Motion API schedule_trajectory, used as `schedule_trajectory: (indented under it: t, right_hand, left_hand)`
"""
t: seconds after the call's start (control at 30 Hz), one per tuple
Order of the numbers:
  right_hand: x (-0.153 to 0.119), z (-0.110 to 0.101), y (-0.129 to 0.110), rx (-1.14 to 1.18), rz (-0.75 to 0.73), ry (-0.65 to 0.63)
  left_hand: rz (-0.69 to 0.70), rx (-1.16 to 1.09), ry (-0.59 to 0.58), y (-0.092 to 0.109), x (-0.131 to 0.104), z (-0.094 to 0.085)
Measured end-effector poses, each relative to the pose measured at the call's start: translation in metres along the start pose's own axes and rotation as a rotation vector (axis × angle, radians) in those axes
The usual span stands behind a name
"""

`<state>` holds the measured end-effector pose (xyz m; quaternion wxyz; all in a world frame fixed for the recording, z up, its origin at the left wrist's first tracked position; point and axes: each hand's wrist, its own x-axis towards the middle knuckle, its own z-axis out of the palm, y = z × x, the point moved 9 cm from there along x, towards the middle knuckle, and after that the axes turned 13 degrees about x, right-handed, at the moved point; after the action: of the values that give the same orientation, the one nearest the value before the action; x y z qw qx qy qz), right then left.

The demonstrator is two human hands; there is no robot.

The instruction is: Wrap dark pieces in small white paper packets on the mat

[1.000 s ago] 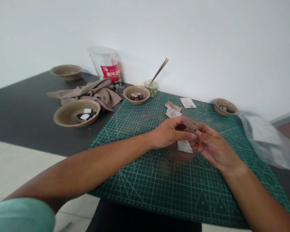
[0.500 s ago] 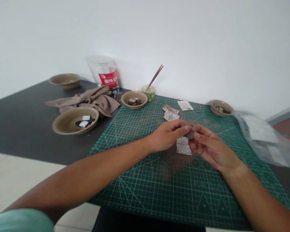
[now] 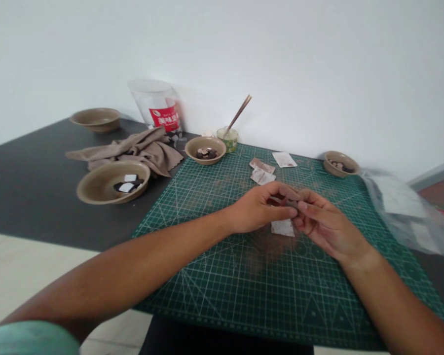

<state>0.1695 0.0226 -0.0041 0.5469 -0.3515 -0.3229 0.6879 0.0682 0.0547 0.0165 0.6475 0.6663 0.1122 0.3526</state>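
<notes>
Over the green cutting mat (image 3: 222, 276), my left hand (image 3: 268, 206) and my right hand (image 3: 320, 217) meet fingertip to fingertip. Between them they pinch a small dark piece (image 3: 290, 204), mostly covered by the fingers. A whitish paper piece (image 3: 283, 228) lies on the mat just under my hands. Behind them rest a reddish-stained paper (image 3: 262, 176) and a cleaner white square (image 3: 284, 159). Reddish-brown dust marks the mat below my hands.
Bowls with dark pieces stand at the back centre (image 3: 205, 150), back right (image 3: 341, 164) and left (image 3: 113, 182). Another bowl (image 3: 97, 120), a brown cloth (image 3: 133, 150), a clear jar (image 3: 159, 106), a green cup with sticks (image 3: 227, 140) and a plastic bag (image 3: 407, 212) surround the mat.
My left thumb has moved lower and right over the dark piece, and the left fingers have shifted. Less of the piece and of the paper beneath shows. The view has shifted slightly.
</notes>
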Motion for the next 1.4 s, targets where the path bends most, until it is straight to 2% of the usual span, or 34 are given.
schedule_trajectory:
  t: [0.23,0.7,0.9,0.97,1.17,1.4]
  right_hand:
    - [-0.001,0.000,-0.003,-0.054,0.005,0.007]
    - [-0.004,0.004,-0.001,-0.058,0.028,-0.037]
    - [-0.006,0.011,-0.016,-0.157,-0.170,-0.037]
    - [-0.006,0.014,-0.017,-0.151,-0.192,-0.038]
    - [-0.004,0.013,-0.010,-0.130,-0.148,0.013]
    - [-0.003,0.013,-0.008,-0.127,-0.074,-0.038]
  left_hand:
    - [-0.035,0.007,-0.016,-0.004,0.000,-0.002]
    - [-0.020,-0.160,-0.027,-0.001,0.001,0.001]
    - [-0.011,-0.178,0.020,0.000,0.003,-0.005]
    - [0.001,-0.182,0.034,0.002,0.004,-0.006]
    - [-0.028,-0.163,0.047,0.002,0.003,-0.008]
    - [-0.006,-0.125,0.021,0.005,0.004,-0.007]
